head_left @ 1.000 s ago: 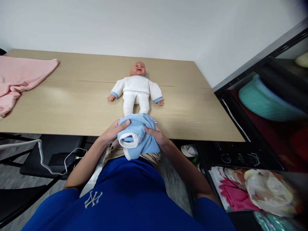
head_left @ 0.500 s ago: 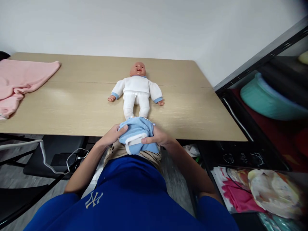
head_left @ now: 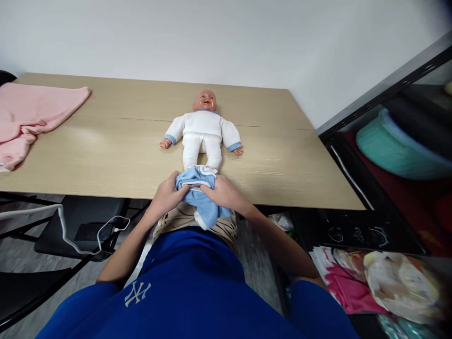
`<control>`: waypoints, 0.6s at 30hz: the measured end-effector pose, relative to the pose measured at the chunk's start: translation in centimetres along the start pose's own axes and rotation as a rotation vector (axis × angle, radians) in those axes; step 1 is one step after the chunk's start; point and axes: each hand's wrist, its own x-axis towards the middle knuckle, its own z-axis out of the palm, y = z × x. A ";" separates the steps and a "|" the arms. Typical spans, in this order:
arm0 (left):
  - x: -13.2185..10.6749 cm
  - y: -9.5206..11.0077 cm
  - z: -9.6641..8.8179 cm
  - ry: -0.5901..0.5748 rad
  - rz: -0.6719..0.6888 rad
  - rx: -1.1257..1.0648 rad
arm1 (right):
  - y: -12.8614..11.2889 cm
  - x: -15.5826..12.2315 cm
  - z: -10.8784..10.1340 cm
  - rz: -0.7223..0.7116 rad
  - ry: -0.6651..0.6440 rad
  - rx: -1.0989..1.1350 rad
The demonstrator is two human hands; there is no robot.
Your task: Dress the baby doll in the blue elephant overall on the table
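Observation:
A small blue terry garment with white trim (head_left: pixel 206 207) is bunched up at the table's front edge, its lower part hanging over my lap. My left hand (head_left: pixel 168 192) is closed on its left side, and my right hand (head_left: pixel 224 192) grips the right side. Both thumbs point inward at a white-edged opening. Just beyond lies a baby doll (head_left: pixel 202 123) on its back, head toward the wall, wearing a white top with blue cuffs and white leggings. The garment covers the doll's feet from view; whether it touches them I cannot tell.
A pink cloth garment (head_left: pixel 38 106) lies on the left of the wooden table (head_left: pixel 282 165). At the right, a black shelf holds a teal basin (head_left: pixel 399 146). Below it sit a pink cloth (head_left: pixel 353 287) and plastic bags. A white cable (head_left: pixel 63 221) runs over a black chair (head_left: pixel 81 212).
Both hands have come closer together and turned the blue garment, gathering its fabric so that a white-edged opening shows between the thumbs. The doll has stayed in place.

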 end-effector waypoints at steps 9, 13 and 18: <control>0.9 -1.3 1.0 -0.082 0.023 0.150 | 0.4 0.5 1.0 0.067 -0.049 -0.327; 2.1 -2.0 1.6 -0.046 0.103 0.139 | 0.4 0.9 0.7 0.110 -0.034 -0.393; 3.4 -2.3 2.3 -0.033 0.129 0.074 | 1.2 1.3 0.2 0.108 0.047 -0.295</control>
